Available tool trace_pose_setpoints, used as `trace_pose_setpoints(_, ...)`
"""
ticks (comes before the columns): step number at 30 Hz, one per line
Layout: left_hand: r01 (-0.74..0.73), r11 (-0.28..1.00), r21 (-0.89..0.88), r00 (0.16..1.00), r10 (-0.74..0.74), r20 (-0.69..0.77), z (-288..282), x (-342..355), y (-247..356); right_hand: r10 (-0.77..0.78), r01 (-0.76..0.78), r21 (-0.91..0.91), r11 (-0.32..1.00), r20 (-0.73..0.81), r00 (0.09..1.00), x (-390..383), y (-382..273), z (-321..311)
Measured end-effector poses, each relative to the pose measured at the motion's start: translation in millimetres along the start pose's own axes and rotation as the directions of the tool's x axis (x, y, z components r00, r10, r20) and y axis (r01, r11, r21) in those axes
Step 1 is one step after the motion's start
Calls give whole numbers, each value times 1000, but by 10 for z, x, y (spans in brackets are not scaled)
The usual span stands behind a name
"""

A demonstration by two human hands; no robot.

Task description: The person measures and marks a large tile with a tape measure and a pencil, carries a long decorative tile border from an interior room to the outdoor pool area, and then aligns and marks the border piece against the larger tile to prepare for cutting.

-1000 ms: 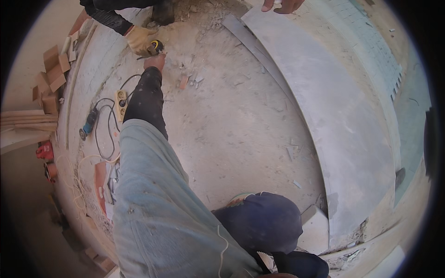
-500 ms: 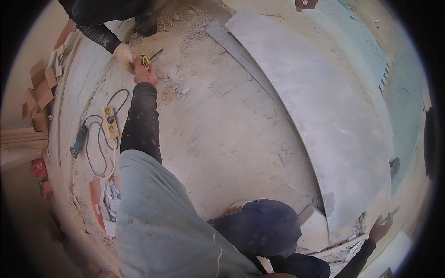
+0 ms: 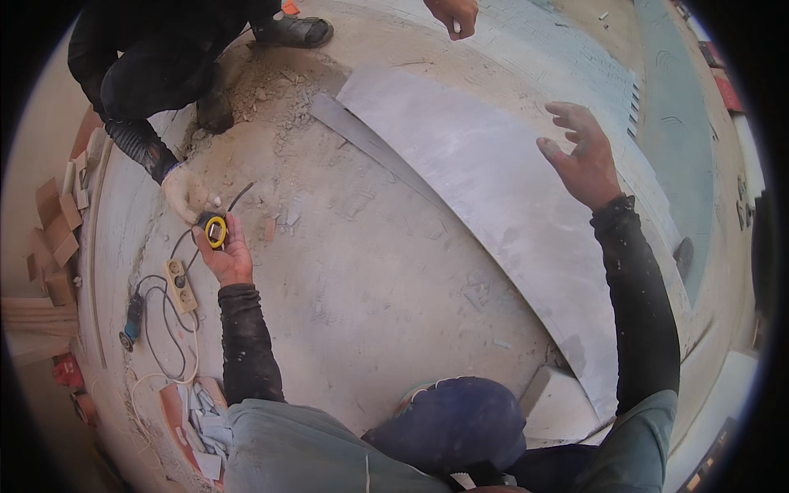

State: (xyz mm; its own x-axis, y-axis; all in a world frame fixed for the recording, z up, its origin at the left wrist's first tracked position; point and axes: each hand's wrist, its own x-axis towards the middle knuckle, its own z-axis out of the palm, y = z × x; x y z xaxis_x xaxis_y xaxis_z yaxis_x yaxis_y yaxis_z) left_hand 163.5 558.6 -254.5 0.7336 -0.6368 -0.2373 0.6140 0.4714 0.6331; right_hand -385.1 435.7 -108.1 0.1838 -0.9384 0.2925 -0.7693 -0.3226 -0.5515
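Note:
My left hand [image 3: 227, 256] holds a black and yellow tape measure [image 3: 215, 232], palm partly up with the fingers along its side. A co-worker's gloved hand [image 3: 186, 194] is right against the tape measure from the far side. My right hand [image 3: 582, 156] is empty, fingers spread, over the right side of a large grey slab [image 3: 485, 189]. The slab lies at a slant on the dusty floor, with a narrow grey strip [image 3: 374, 148] along its left edge. At the top, a co-worker's other hand [image 3: 454, 16] holds a small white piece I cannot make out.
Left on the floor are a beige power strip [image 3: 180, 285] with looping cables and a blue angle grinder [image 3: 131, 319]. A box of tile offcuts [image 3: 204, 427] stands nearer me. Cardboard boxes [image 3: 56, 218] line the left wall. Rubble [image 3: 271, 99] lies near the crouching co-worker.
My right hand has risen from the lower right to above the slab, fingers spread. My left hand has turned palm-up and come nearer with the tape measure. The view has shifted.

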Motion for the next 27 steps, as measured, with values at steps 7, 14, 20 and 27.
trace_pose_setpoints(7, 326, 935, 138, 908, -350, 230, -587, -750, 62, 94, -95, 28, 995, 34, 995, 481, -167, 301)
trace_pose_setpoints(14, 555, 694, 458, 670, -700, 247, -795, -1447, -279, 205, -237, 231, 944, 153, 967, 589, -201, 310)
trace_pose_setpoints(20, 619, 529, 580, 432, -846, 311, -530, -1877, -495, 182, -169, 205, 964, -47, 982, 608, -331, 374)
trace_pose_setpoints(27, 641, 415, 645, 269, -909, 318, -331, -2239, -703, 440, -419, 443, 793, 60, 896, 664, -528, 78)
